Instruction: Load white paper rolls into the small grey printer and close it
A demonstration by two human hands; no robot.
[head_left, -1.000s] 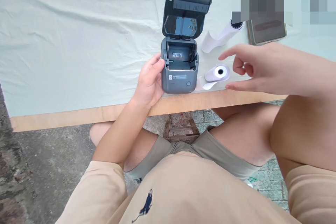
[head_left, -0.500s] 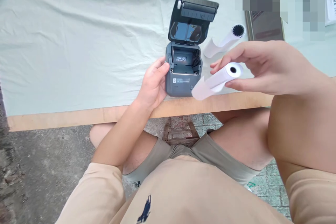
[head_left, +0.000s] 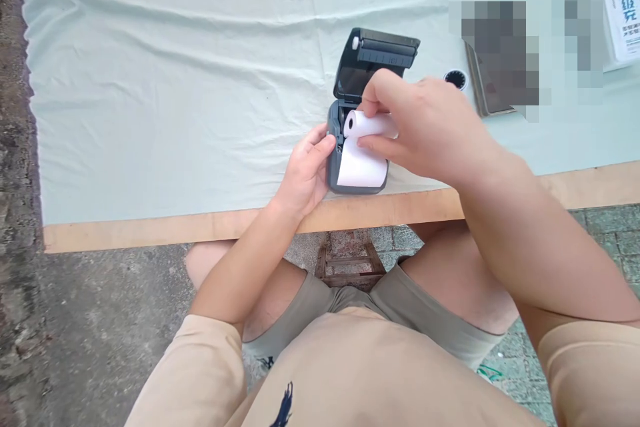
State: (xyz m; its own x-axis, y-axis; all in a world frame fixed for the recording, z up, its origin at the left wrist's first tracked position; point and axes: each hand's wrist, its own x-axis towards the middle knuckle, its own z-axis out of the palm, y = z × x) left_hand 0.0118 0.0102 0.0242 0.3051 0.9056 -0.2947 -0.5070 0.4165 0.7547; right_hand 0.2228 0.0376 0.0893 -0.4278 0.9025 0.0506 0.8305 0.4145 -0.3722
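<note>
A dark grey label printer [head_left: 334, 177] stands near the table's front edge with its lid [head_left: 345, 73] raised. My left hand [head_left: 309, 170] is closed around the printer's left side, thumb at the rim of the opening. Between the thumb and fingers of my right hand [head_left: 425, 127] is a white paper roll [head_left: 367, 125], held sideways at the printer's open compartment. Its loose end hangs down over the printer's front and covers the label there. Whether the roll touches the compartment floor is hidden by my right hand.
Behind my right hand lies a second roll [head_left: 455, 79], mostly hidden, with its dark core showing. Farther right are a phone-like flat device [head_left: 493, 107], partly blurred out, and a white package [head_left: 625, 20] with blue print. A pale cloth [head_left: 175, 113] covers the wooden-edged table [head_left: 150, 230].
My right hand has carried the paper roll left to the printer's opening and turned it, so its loose end now drapes over the front. My left hand still holds the printer.
</note>
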